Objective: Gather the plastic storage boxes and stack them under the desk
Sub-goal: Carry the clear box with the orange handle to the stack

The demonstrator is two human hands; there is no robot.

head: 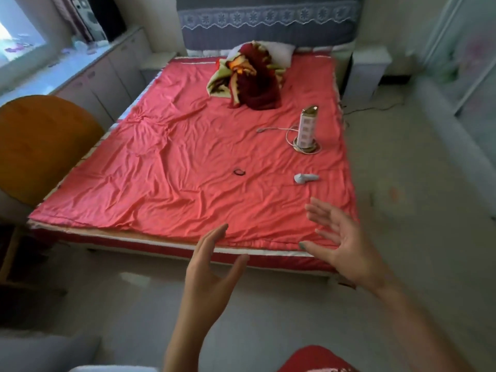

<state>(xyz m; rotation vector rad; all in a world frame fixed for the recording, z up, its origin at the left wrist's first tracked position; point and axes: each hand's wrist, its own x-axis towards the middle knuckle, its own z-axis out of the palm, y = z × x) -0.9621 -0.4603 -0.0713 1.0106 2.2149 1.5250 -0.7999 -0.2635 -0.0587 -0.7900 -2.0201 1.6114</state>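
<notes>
No plastic storage box shows in the head view, and I see no desk. My left hand is held out in front of me over the floor, fingers straight, thumb apart, holding nothing. My right hand is raised beside it near the front right corner of the bed, fingers spread and empty. Both hands hover just short of the bed's front edge and touch nothing.
A bed with a red cover fills the middle. On it lie a bundled blanket, a tower power strip, a small white device and a hair tie. A round wooden table stands left. Pale floor runs along the right.
</notes>
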